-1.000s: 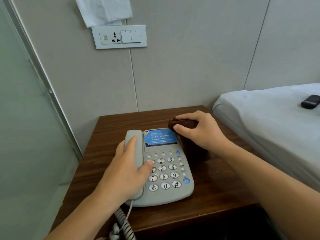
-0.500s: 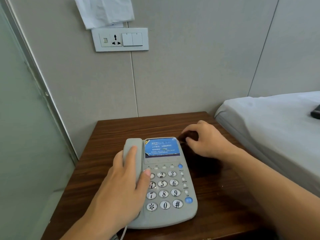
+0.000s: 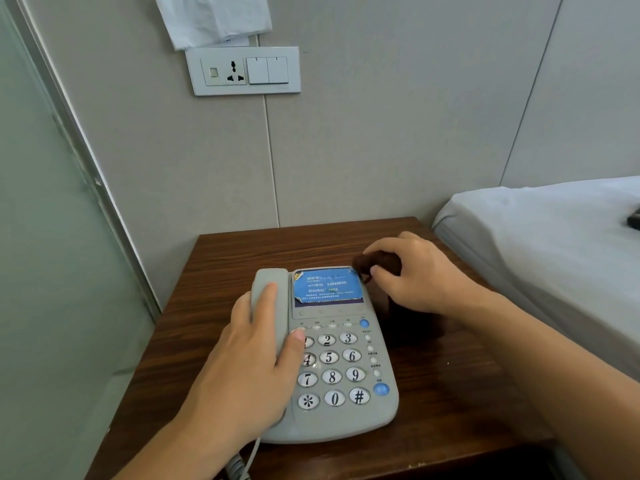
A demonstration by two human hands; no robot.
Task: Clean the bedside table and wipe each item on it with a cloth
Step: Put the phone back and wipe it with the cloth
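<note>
On the dark wooden desk [image 3: 221, 258] a grey telephone [image 3: 346, 417] sits near the front edge, its keypad facing the viewer and a blue label [image 3: 327, 285] fixed above the number keys. At the label's one o'clock corner a brown cloth [image 3: 379, 263] touches the phone's top right edge — the right hand [image 3: 415, 275] has its grip closed round it, fingers and thumb curled so that a bunched wad shows past the knuckles, while more of the cloth hangs dark beneath the palm onto the wood. At nine o'clock from the keypad the handset [image 3: 272, 299] lies in its cradle along the phone's left side; the left hand [image 3: 249, 362] rests over it, fingers laid nearly straight along the top and the thumb pressed against its inner edge beside the 1 key. A coiled cord [image 3: 237, 465] leaves the phone at six o'clock.

At three o'clock from the desk a bed [image 3: 554, 244] in a pale sheet stands just beside it. At twelve o'clock, up on the wall, a socket-and-switch panel [image 3: 242, 71] sits under a hanging white paper [image 3: 214, 19]. At nine o'clock — frosted glass [image 3: 41, 271].
</note>
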